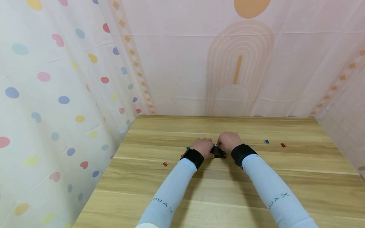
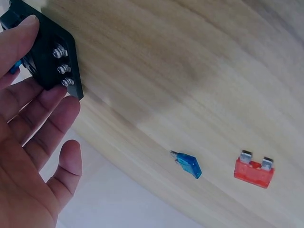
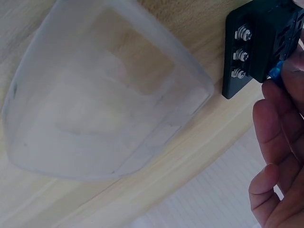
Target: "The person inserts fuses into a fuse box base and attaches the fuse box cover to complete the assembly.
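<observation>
Pinching one blue fuse, right hand meets one black fuse block, gripped by left hand, short of the worktop's far edge! Two sleeves show "UA X"; three red fuses, two blue, lie loose.

Sleeved arms stretched forward, black-banded wrists, left hand gripping, right hand pinching beside it

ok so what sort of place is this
Probably an indoor tabletop workspace screened off with cloth: a wood-grain table, printed cloth hanging behind it and at the left, and a black fuse block being handled. The room beyond doesn't show.
</observation>
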Tool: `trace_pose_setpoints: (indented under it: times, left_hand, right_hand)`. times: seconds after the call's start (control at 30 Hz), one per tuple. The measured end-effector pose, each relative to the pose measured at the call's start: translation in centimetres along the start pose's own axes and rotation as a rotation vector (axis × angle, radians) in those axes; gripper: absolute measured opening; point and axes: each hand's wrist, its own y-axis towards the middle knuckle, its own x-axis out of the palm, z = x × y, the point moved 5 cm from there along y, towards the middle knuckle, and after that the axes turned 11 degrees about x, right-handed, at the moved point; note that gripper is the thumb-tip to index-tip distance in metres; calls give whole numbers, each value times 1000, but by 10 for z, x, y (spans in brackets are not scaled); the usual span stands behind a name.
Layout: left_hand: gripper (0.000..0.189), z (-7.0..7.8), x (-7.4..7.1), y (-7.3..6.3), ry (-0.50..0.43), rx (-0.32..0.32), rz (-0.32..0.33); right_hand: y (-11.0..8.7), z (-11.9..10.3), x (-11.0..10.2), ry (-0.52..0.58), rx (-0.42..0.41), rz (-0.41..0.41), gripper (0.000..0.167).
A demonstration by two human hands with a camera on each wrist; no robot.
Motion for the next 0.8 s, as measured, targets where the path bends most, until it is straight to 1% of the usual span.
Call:
trace_pose_setpoints:
  times: [0.27,0.4,0.53,0.8]
  left_hand:
    - [35,1,-2,-1,27,4,-4]
    - [34,2,-4,-1,63,8,8]
    - [34,4,-5,-1,75,13,19]
    - [35,8,-6,-4,106,-8,-8]
  right_hand:
    - [-2,-1,-1,2,2,42,7]
    - [-1,-1,1,5,5,60,8]
    - [-2,1,3,14,10,70,8]
    - [-8,-3,4,45,29,75,13]
